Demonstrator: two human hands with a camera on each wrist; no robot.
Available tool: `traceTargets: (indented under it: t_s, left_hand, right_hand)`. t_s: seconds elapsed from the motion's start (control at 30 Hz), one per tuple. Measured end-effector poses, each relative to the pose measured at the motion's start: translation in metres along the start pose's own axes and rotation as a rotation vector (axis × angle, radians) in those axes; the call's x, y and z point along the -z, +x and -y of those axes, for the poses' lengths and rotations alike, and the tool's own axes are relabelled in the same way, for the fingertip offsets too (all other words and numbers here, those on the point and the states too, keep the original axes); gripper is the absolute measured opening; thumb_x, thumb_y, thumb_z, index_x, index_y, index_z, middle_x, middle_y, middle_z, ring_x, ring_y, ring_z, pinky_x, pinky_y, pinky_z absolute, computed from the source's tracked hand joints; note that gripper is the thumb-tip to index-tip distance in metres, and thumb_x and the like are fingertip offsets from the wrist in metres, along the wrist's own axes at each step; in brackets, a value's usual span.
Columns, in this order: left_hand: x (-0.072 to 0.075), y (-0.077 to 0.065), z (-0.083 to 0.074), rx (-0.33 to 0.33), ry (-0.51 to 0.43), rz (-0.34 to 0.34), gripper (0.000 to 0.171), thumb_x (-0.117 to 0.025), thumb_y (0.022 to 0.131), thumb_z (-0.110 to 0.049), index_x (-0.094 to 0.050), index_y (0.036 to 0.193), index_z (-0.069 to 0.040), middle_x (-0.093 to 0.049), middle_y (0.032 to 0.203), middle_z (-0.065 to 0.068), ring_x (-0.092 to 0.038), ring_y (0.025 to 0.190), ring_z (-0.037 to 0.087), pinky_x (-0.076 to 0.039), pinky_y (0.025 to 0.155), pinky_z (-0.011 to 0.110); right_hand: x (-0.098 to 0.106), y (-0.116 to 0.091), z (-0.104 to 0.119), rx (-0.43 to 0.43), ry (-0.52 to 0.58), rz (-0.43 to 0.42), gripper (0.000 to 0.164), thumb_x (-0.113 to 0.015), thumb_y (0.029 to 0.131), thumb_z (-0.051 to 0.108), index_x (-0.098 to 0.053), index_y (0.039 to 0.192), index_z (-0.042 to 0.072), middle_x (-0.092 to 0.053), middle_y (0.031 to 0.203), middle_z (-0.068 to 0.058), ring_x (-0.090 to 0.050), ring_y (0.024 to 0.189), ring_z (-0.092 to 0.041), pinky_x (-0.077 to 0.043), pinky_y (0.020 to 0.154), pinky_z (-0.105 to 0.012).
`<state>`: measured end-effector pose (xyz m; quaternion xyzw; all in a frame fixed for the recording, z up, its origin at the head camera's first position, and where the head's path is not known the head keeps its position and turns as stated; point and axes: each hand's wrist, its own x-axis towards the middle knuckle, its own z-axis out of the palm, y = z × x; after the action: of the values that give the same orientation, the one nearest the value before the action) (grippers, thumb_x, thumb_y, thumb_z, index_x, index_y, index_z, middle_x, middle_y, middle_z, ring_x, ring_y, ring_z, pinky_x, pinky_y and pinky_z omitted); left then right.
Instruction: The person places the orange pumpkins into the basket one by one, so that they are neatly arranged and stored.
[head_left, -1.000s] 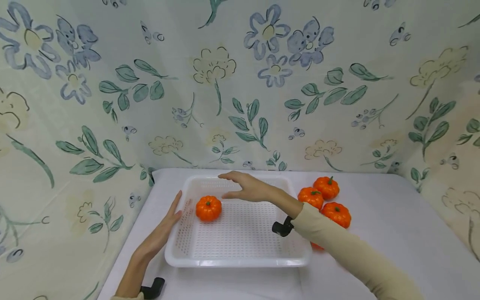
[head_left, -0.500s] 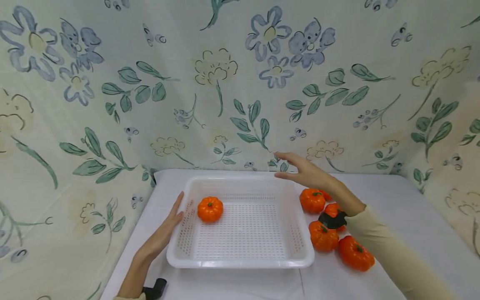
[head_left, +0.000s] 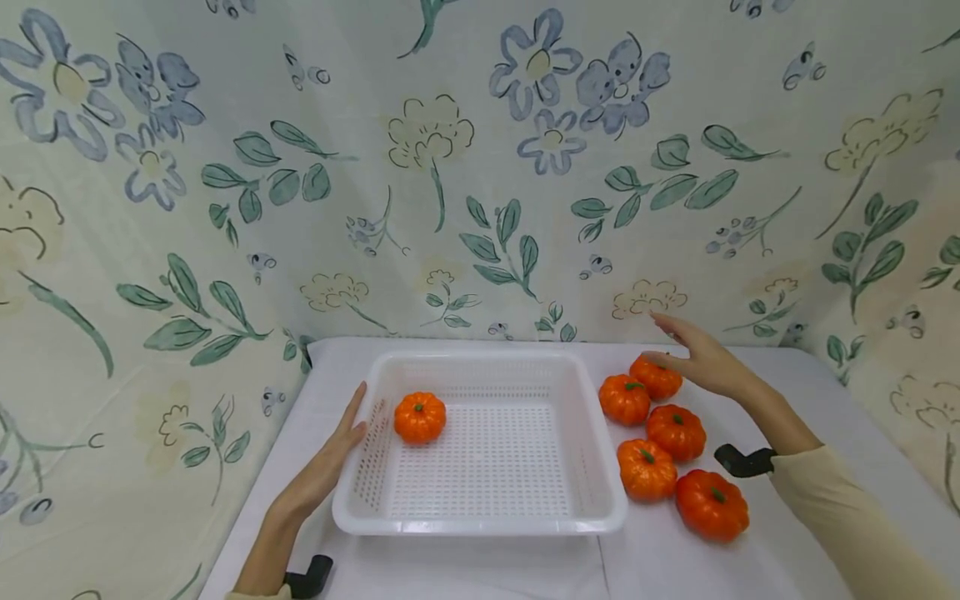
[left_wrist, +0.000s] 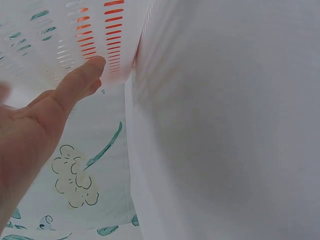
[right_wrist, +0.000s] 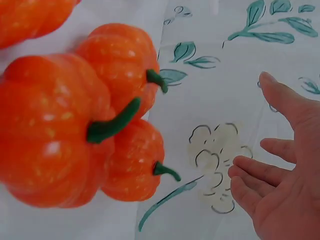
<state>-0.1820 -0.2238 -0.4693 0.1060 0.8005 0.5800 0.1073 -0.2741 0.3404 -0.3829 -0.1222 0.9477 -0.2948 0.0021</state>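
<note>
A white plastic basket (head_left: 495, 527) with perforated sides stands on the table, one small orange pumpkin (head_left: 420, 418) inside near its left wall. My left hand (head_left: 327, 458) lies along the basket's left side with fingers extended; in the left wrist view its fingertips are right at the slotted wall (left_wrist: 114, 30). My right hand (head_left: 708, 360) is held over the far right, thumb and fingers spread and nothing between them. Just left of it and partly covered by it is the farthest pumpkin (head_left: 655, 379). The right wrist view shows pumpkins with green stems (right_wrist: 55, 130) beside the spread hand.
Several more orange pumpkins (head_left: 677, 433) are grouped on the white-covered table (head_left: 795, 417) along the basket's right side, the nearest one (head_left: 712, 506) toward the front. A floral curtain (head_left: 480, 167) hangs behind the table and on both sides.
My right hand has moved from above the basket, beside the pumpkin inside, rightward to the far pumpkin on the table. My left hand has stayed at the basket's side.
</note>
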Motion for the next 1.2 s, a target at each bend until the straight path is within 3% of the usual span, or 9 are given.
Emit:
traceTargets:
  t_s: [0.23, 0.47, 0.8, 1.2]
  left_hand:
    - [-0.001, 0.0, 0.0, 0.006, -0.003, 0.0, 0.064, -0.029, 0.112, -0.043, 0.007, 0.165, -0.042, 0.012, 0.176, 0.002, 0.004, 0.16, 0.047, -0.005, 0.116, 0.077]
    - [0.0, -0.001, 0.0, 0.008, 0.0, -0.003, 0.064, -0.028, 0.112, -0.043, 0.007, 0.165, -0.041, 0.012, 0.176, 0.003, 0.003, 0.16, 0.048, -0.007, 0.116, 0.077]
    - [-0.001, -0.002, 0.001, -0.001, -0.007, 0.003, 0.064, -0.029, 0.112, -0.042, 0.006, 0.165, -0.042, 0.012, 0.176, 0.002, 0.003, 0.16, 0.048, -0.008, 0.116, 0.076]
    - [-0.001, -0.001, 0.002, -0.017, 0.001, 0.003, 0.066, -0.03, 0.111, -0.042, 0.006, 0.165, -0.041, 0.011, 0.176, 0.004, -0.005, 0.159, 0.051, -0.022, 0.114, 0.073]
  right_hand:
    - [0.003, -0.014, -0.037, -0.074, -0.004, -0.002, 0.094, -0.068, 0.099, 0.042, -0.016, 0.163, -0.003, -0.023, 0.164, -0.037, -0.027, 0.146, -0.061, -0.029, 0.116, -0.074]
    - [-0.004, -0.019, -0.06, -0.141, -0.026, 0.033, 0.096, -0.067, 0.1, 0.044, -0.013, 0.163, -0.004, -0.025, 0.16, -0.042, -0.028, 0.142, -0.065, -0.031, 0.113, -0.076]
    - [-0.012, -0.016, -0.072, -0.148, -0.022, 0.094, 0.094, -0.068, 0.099, 0.042, -0.019, 0.158, -0.013, -0.027, 0.155, -0.046, -0.031, 0.14, -0.063, -0.031, 0.114, -0.074]
    - [-0.017, -0.007, -0.077, -0.124, -0.03, 0.145, 0.091, -0.068, 0.099, 0.041, -0.025, 0.155, -0.016, -0.032, 0.152, -0.047, -0.036, 0.137, -0.063, -0.034, 0.112, -0.074]
